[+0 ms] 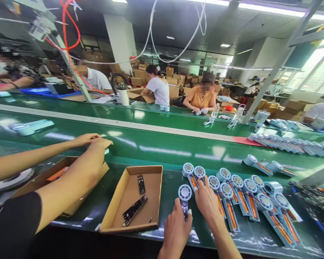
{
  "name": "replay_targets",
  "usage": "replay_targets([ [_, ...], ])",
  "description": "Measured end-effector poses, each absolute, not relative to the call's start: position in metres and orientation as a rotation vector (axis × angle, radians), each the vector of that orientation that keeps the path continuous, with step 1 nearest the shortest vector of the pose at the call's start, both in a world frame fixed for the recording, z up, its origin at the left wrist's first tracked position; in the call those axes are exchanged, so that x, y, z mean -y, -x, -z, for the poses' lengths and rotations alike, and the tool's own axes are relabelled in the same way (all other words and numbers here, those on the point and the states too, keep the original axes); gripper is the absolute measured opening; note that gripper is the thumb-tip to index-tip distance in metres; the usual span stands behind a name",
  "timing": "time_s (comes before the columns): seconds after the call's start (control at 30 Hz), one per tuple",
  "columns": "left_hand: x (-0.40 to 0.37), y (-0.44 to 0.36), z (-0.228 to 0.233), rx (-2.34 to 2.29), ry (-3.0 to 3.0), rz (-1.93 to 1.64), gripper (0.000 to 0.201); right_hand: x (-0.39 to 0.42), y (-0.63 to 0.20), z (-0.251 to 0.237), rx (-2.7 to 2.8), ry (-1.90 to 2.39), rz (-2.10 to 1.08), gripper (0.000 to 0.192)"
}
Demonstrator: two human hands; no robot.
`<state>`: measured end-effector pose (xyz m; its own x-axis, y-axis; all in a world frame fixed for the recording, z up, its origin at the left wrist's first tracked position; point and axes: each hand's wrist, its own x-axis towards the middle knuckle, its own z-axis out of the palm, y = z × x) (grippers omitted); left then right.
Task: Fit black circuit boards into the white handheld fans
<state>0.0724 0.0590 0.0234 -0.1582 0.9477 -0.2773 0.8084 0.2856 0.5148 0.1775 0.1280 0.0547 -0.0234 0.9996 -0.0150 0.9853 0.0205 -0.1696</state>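
Note:
My left hand (176, 227) grips a small light-blue handheld fan part (184, 193) by its handle, round head pointing away, near the front edge of the green bench. My right hand (206, 200) lies just to its right, fingers closed around the orange-cored handle of another fan part (199, 172) in the row. Several more of these fan parts (250, 196) lie side by side to the right, round heads away from me, open handles showing orange inside.
An open cardboard tray (153, 176) with two black circuit strips (135, 208) sits left of my hands. A co-worker's two arms (78, 169) reach over another cardboard box (70, 210) at the left. Behind runs the green conveyor belt (162, 144), with more fan parts (288, 144) and people beyond.

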Motion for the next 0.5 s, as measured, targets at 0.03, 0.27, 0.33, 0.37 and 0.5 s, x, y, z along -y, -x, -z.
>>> replay_targets([
  [0.03,-0.057,-0.072,-0.025,-2.031,-1.551,-0.334,0.044,-0.122,-0.18,-0.05,2.154,2.078,-0.133,0.032],
  [0.27,-0.032,-0.013,-0.076,-2.04,-1.762,-0.378,0.032,-0.08,-0.188,-0.018,2.07,1.453,0.074,0.034],
  [0.33,-0.037,0.024,-0.09,-2.26,-1.734,-0.241,0.033,-0.078,-0.2,-0.012,2.013,1.452,0.077,0.032],
  [0.37,-0.043,0.041,-0.092,-2.339,-1.702,-0.123,0.032,-0.079,-0.208,-0.009,1.976,1.479,0.099,0.031],
  [0.5,-0.065,0.082,-0.078,-2.291,-1.717,0.172,0.022,-0.082,-0.232,-0.008,1.939,1.541,0.177,0.029],
])
